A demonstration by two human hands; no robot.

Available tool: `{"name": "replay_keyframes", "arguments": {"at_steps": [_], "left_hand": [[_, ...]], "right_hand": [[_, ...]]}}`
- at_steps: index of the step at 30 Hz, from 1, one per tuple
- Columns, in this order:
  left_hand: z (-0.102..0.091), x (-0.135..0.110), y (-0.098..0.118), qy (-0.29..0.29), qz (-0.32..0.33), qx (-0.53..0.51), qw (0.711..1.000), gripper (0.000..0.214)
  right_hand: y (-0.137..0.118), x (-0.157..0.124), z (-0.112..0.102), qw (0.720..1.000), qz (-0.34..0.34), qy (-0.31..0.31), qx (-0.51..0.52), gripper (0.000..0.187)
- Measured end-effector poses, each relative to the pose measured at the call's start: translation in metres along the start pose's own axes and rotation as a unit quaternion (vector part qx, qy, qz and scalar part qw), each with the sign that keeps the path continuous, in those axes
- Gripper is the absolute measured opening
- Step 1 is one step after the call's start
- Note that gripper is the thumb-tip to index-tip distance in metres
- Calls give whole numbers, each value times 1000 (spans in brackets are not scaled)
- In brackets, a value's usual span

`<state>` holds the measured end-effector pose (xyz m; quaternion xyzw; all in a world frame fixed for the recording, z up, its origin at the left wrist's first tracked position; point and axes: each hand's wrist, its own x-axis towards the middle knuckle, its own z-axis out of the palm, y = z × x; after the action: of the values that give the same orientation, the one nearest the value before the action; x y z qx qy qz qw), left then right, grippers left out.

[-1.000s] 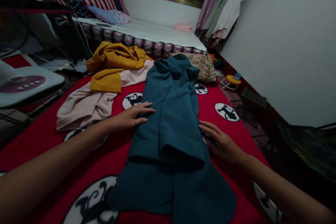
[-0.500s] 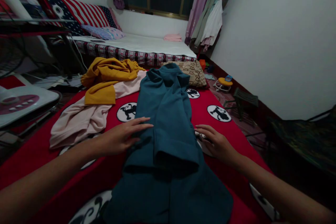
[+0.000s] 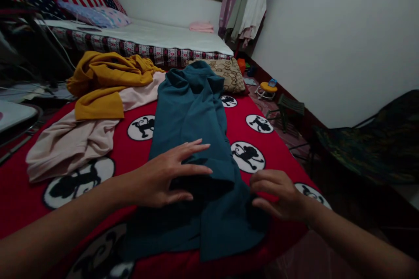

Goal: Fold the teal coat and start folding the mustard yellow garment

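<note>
A teal shirt [image 3: 193,113] lies lengthwise on a red blanket [image 3: 275,148] printed with black monkeys in white circles. Its collar is at the far end, and a sleeve is folded down along the body. My left hand [image 3: 170,172] hovers over or rests lightly on the sleeve's end, fingers spread; contact cannot be made out. Beside the shirt's right edge, near the hem, is my right hand [image 3: 278,194], its fingers bent and a gap between them and the thumb. To the left lie a mustard-yellow garment [image 3: 104,72] and a pale pink garment [image 3: 72,144].
A patterned brown pillow [image 3: 229,76] lies behind the collar. Farther back stands a bed [image 3: 157,35] with cushions. On the right are a yellow stool [image 3: 267,88], a dark folding stool [image 3: 291,105] and a camouflage chair [image 3: 369,144]. A white-topped table [image 3: 15,115] stands at left.
The view has tilted down and turned right. My left hand has moved rightward over the shirt. My right hand has moved nearer the hem, its fingers more bent.
</note>
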<state>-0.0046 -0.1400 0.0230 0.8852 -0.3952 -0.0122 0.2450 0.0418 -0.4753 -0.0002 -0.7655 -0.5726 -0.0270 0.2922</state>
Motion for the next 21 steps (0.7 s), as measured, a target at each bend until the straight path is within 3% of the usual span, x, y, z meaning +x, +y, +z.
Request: {"name": "replay_keyframes", "arguments": {"at_steps": [2, 5, 8, 10, 14, 17, 21], "left_hand": [[4, 1, 7, -13, 24, 11, 1000, 52], [15, 6, 12, -36, 35, 38, 998, 66], [25, 10, 11, -70, 20, 39, 997, 68], [29, 11, 11, -84, 6, 25, 996, 58], [25, 12, 14, -77, -11, -15, 997, 40], [13, 10, 14, -75, -17, -77, 994, 37], [-3, -4, -16, -22, -40, -145, 988, 42]], "right_hand": [[-4, -12, -2, 997, -15, -69, -12, 33], [-2, -27, -4, 988, 4, -155, -24, 53], [2, -38, -6, 981, 30, -187, -39, 62], [1, -42, -6, 981, 35, -187, -39, 63], [-10, -41, -6, 983, 64, -174, 12, 32], [-14, -34, -9, 982, 102, -155, 43, 23], [8, -20, -7, 992, 102, -57, -41, 25]]}}
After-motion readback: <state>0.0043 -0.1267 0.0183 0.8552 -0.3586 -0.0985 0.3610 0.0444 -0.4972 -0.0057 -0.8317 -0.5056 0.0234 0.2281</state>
